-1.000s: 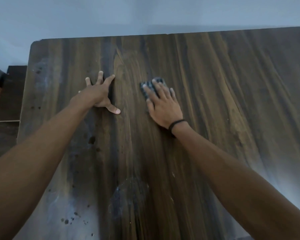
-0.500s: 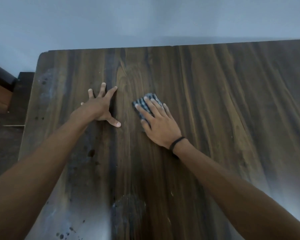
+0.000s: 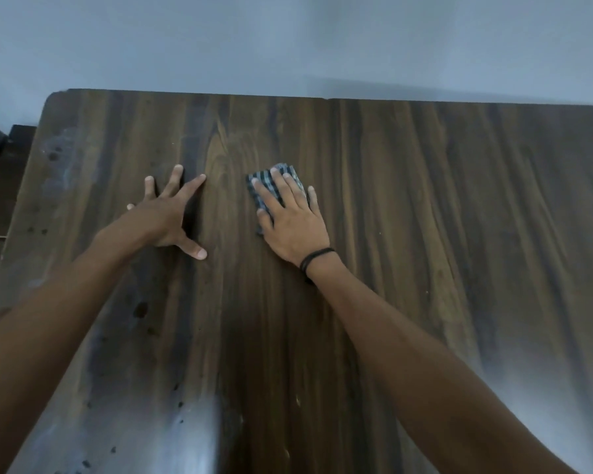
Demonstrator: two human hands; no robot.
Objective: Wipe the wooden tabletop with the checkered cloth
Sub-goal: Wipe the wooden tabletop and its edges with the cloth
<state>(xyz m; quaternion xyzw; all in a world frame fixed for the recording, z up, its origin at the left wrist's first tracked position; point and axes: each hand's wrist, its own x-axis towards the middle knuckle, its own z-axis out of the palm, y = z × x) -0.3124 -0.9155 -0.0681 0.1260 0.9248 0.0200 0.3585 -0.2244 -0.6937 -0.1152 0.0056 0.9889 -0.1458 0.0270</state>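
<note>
Movement over the last second is slight: the checkered cloth (image 3: 265,176) has slid only a short way across the middle of the counter (image 3: 442,234), so the wipe looks to be in short strokes over one patch. The right hand (image 3: 293,224) presses it flat, fingers (image 3: 267,198) straight and spread on top. The left hand (image 3: 165,217) has stayed planted beside it, fingers splayed wide, holding nothing. The cloth is a soft, folded blue-grey weave; the wood is dark, streaky-grained, with a rounded corner. Dark spots (image 3: 140,309) and a pale smear (image 3: 59,155) on the left remain, so much is probably left.
</note>
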